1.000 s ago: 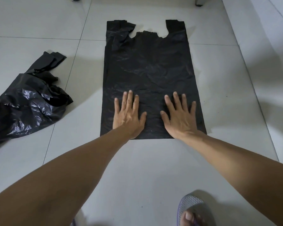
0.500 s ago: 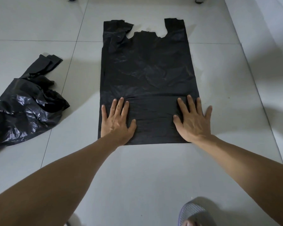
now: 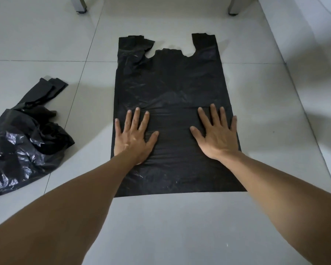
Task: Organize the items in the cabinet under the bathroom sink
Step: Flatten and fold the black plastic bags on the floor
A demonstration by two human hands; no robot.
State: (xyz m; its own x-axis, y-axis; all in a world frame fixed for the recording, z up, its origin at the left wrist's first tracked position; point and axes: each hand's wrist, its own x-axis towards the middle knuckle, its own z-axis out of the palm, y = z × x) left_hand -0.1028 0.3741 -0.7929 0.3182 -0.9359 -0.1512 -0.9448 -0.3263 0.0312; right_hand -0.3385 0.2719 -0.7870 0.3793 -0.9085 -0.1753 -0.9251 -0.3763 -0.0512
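Tiled floor (image 3: 180, 226) | black bag (image 3: 170, 88) flat — unlabelled | left hand (image 3: 134, 138), right hand (image 3: 218, 138) — fingers splayed

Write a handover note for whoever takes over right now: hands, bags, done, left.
Left hand: open, palm flat on the flat black bag, near its left edge.
Right hand: open, flat near its right edge. No grip on anything.
Flat bag lies spread on the tiled floor, handles away from you.
Crumpled black bag lies to the left, untouched.
Done: one bag laid out flat.
Left: probably fold it, then the crumpled one.
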